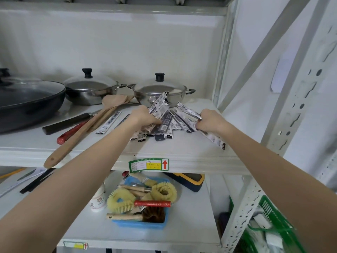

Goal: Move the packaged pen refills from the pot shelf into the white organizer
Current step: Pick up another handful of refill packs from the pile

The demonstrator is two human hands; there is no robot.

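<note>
A pile of packaged pen refills [165, 126], narrow black-and-white packets, lies on the pot shelf [182, 148] in front of a steel pot. My left hand [142, 116] grips several packets at the pile's left side, their ends sticking up. My right hand [209, 121] grips a bunch of packets at the right side, their ends reaching out both ways. Two more refill packets [109, 123] lie loose to the left, beside the wooden spatulas. The white organizer is not in view.
Two lidded steel pots [160, 90] and a black pan [27, 99] stand at the back. Wooden spatulas [85, 128], a knife and a red-handled tool lie on the left. Below, a blue tray of brushes [140, 201] sits on the lower shelf; a green basket [271, 225] is at right.
</note>
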